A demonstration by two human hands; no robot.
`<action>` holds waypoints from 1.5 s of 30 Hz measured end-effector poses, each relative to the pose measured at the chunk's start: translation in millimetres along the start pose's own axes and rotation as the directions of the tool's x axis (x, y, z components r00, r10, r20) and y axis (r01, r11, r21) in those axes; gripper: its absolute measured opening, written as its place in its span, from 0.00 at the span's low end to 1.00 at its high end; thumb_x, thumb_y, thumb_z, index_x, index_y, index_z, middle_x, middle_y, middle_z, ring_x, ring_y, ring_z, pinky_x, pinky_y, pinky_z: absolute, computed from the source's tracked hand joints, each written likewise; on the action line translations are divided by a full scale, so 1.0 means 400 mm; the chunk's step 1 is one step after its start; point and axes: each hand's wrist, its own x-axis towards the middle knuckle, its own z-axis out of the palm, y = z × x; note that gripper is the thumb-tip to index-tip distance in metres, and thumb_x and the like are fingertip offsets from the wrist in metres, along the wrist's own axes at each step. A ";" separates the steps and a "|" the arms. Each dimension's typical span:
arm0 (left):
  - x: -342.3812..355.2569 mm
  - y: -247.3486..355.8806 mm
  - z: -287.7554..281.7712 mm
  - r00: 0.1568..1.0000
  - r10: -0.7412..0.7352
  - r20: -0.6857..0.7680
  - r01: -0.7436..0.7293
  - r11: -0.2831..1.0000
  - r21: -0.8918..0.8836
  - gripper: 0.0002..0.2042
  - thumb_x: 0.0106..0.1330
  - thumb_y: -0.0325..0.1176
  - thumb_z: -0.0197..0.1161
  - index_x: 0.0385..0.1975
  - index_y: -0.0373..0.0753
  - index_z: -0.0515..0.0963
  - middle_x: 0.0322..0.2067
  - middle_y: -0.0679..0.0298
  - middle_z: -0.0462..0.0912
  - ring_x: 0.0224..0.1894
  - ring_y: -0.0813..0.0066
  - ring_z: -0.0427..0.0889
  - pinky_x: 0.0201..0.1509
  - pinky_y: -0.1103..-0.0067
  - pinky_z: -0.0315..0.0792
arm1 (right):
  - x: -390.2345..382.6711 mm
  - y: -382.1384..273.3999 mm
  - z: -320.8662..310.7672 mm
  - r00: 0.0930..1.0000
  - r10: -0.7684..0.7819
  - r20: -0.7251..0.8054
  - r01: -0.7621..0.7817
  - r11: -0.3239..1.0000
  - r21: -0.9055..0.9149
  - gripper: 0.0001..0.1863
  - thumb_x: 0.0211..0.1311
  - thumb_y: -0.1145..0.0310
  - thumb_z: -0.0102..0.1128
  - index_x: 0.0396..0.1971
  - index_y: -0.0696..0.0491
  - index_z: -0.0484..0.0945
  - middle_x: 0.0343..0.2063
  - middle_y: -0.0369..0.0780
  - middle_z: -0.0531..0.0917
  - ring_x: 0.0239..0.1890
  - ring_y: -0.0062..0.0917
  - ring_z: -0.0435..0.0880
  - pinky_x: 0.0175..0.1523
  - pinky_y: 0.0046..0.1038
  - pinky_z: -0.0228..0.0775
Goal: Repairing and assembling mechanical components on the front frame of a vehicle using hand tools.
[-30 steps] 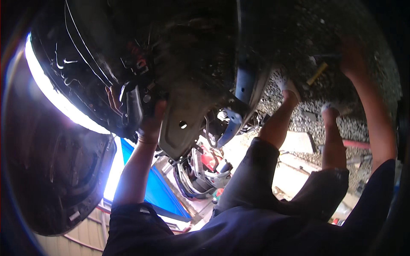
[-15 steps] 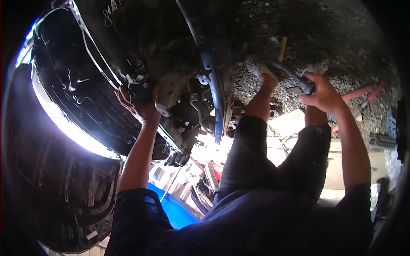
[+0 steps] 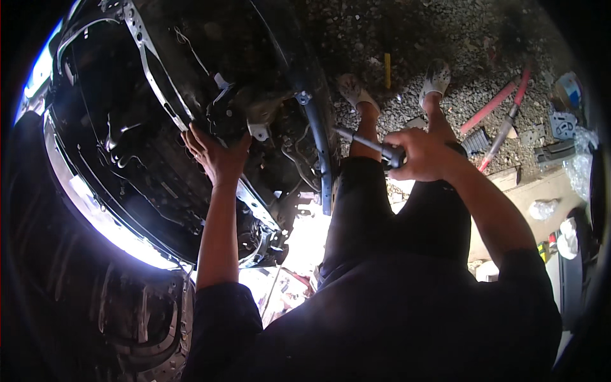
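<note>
My left hand (image 3: 219, 159) lies against the pale metal crossmember (image 3: 159, 89) at the front of a car with exposed bodywork. Its thumb and fingers are spread, and a dark part beside it is partly hidden. My right hand (image 3: 420, 153), held in front of my thighs, is closed around a tool (image 3: 389, 153) with a thick dark end and a slim grey shaft. The shaft points left toward the car; the tool's exact kind is unclear. Between the two hands runs a bluish-black curved body rail (image 3: 320, 146).
A raised dark hood (image 3: 127, 312) is at lower left. Gravel (image 3: 407, 38) lies under my feet, with a yellow strip (image 3: 387, 70). Red bars (image 3: 490, 108), metal brackets (image 3: 562, 125) and clear plastic wrap (image 3: 580, 167) lie to the right.
My right hand has come left and lower with the tool, nearer the car. The left hand stays at the crossmember. The view has shifted, showing more of the ground at right.
</note>
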 end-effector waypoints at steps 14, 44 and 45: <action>0.141 0.014 -0.121 0.937 0.019 0.349 0.019 0.994 -0.106 0.52 0.59 0.52 0.82 0.79 0.40 0.58 0.57 0.43 0.87 0.59 0.37 0.87 0.64 0.56 0.80 | 0.048 -0.096 0.192 0.993 -0.103 0.054 0.107 0.991 -0.076 0.29 0.52 0.61 0.79 0.52 0.60 0.84 0.42 0.52 0.85 0.50 0.47 0.86 0.56 0.44 0.77; -0.217 0.048 -0.159 0.281 -0.068 0.957 0.925 0.286 -0.251 0.35 0.77 0.54 0.68 0.71 0.30 0.74 0.59 0.50 0.86 0.53 0.61 0.89 0.54 0.65 0.83 | 0.054 -0.183 0.189 0.983 -0.154 0.098 0.147 0.986 0.081 0.30 0.53 0.61 0.80 0.54 0.60 0.83 0.40 0.49 0.86 0.46 0.42 0.88 0.54 0.40 0.78; -0.274 0.048 -0.111 0.230 0.030 0.973 0.973 0.024 -0.231 0.36 0.78 0.52 0.67 0.74 0.30 0.70 0.64 0.49 0.83 0.57 0.58 0.88 0.57 0.62 0.83 | 0.057 -0.205 0.179 0.973 -0.181 0.144 0.169 0.981 0.094 0.28 0.55 0.62 0.78 0.54 0.59 0.83 0.38 0.48 0.88 0.43 0.39 0.89 0.51 0.38 0.79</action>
